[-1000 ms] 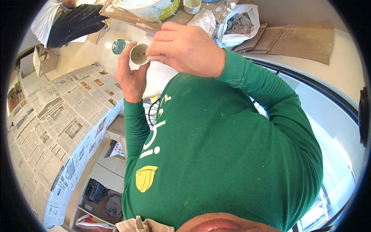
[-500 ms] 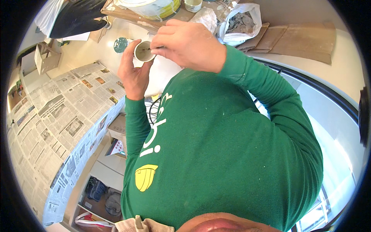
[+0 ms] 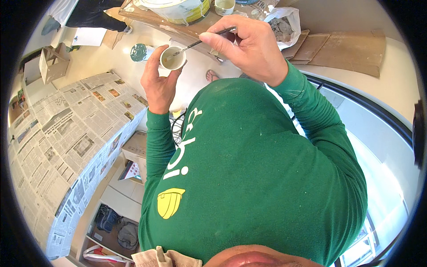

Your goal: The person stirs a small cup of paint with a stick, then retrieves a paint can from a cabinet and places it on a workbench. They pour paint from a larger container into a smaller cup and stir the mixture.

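Note:
Upright but slightly tilted, a small pale cup [image 3: 177, 65] is held in my left hand [image 3: 159, 84], with the fingers and thumb around its sides. Some light-coloured stuff coats the inside of the cup. Between the thumb and fingers of my right hand [image 3: 251, 49] is a thin paintbrush [image 3: 193, 45] with a dark handle. Its pale tip reaches into the cup's mouth and lies near the inner wall. My right hand stays to the right of the cup, apart from it.
A wooden bench [image 3: 153, 24] ahead carries a large bucket [image 3: 182, 10] and another small cup [image 3: 224, 6]. Right of these sits a plastic bag [image 3: 284, 27] beside folded cardboard [image 3: 340, 51]. Newspaper [image 3: 66, 129] covers a surface at left. A green-lidded can [image 3: 139, 52] and a person's dark-clad leg [image 3: 95, 14] are beyond.
My right hand has moved right and drawn back from the cup, bringing the brush's handle into sight. The cup has shifted slightly right. The person at upper left has moved.

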`<act>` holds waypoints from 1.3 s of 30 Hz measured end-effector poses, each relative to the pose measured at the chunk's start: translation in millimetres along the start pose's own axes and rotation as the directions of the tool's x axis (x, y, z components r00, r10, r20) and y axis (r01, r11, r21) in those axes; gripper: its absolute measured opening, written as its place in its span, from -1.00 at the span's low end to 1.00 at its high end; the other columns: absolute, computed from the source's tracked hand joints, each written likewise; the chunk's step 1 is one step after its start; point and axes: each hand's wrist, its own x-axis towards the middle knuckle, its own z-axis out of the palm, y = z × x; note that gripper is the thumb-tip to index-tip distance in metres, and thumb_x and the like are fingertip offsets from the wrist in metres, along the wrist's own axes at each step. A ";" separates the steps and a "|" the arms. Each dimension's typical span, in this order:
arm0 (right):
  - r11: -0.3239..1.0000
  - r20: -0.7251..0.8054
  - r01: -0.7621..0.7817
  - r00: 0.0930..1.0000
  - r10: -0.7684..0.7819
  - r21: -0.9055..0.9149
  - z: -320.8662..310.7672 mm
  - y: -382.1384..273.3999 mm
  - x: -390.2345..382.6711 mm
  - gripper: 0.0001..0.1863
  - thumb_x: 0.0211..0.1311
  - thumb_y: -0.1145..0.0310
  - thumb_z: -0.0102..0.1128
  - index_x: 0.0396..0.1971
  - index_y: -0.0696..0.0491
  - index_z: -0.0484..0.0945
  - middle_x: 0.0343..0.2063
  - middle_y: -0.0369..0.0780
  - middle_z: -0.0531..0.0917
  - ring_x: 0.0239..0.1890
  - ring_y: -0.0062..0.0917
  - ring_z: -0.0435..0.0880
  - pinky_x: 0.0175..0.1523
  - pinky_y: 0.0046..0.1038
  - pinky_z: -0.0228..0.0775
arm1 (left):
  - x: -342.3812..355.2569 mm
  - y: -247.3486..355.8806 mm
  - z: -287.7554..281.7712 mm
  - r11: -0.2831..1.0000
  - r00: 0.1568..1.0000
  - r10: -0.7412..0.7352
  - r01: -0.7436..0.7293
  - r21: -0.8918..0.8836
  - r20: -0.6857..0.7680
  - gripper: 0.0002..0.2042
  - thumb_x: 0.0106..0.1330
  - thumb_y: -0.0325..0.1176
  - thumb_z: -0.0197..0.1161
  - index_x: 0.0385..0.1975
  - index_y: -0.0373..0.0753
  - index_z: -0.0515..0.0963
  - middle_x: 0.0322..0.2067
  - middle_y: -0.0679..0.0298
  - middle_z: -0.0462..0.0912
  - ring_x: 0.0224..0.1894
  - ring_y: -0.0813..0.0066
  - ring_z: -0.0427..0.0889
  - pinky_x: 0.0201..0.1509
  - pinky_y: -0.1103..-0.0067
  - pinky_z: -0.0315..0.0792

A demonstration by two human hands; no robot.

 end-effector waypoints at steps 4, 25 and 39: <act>0.951 -0.038 0.243 0.966 -0.254 -0.190 5.4 2.7 2.6 -0.79 0.42 0.26 0.53 -0.14 0.09 0.80 -0.32 -0.23 0.80 -0.35 -0.49 0.71 -0.24 -0.43 0.57 | 1.8 0.1 0.0 1.000 1.000 0.003 -0.003 -0.017 0.006 -0.40 0.15 -0.57 0.64 0.25 -0.28 0.63 0.13 0.10 0.78 0.14 0.22 0.78 0.25 0.37 0.62; 0.840 0.045 0.446 0.889 -0.456 -0.310 53.3 10.0 7.0 -0.81 0.36 0.20 0.47 -0.29 0.00 0.71 -0.39 -0.29 0.69 -0.26 -0.30 0.68 -0.21 -0.26 0.62 | -1.6 9.1 1.3 1.000 0.999 -0.017 0.016 0.023 0.040 -0.39 0.17 -0.57 0.62 0.27 -0.28 0.60 0.15 0.07 0.76 0.15 0.16 0.77 0.26 0.35 0.61; 0.964 -0.304 -0.188 0.922 0.239 0.187 -66.4 103.3 -40.6 -0.74 0.57 0.22 0.41 -0.10 0.14 0.78 -0.32 -0.36 0.78 -0.28 -0.74 0.67 -0.17 -0.60 0.50 | 1.5 -8.5 15.4 0.998 0.998 -0.057 0.057 0.007 0.026 -0.47 0.26 -0.47 0.64 0.23 -0.30 0.62 0.07 0.10 0.79 0.06 0.29 0.79 0.19 0.38 0.64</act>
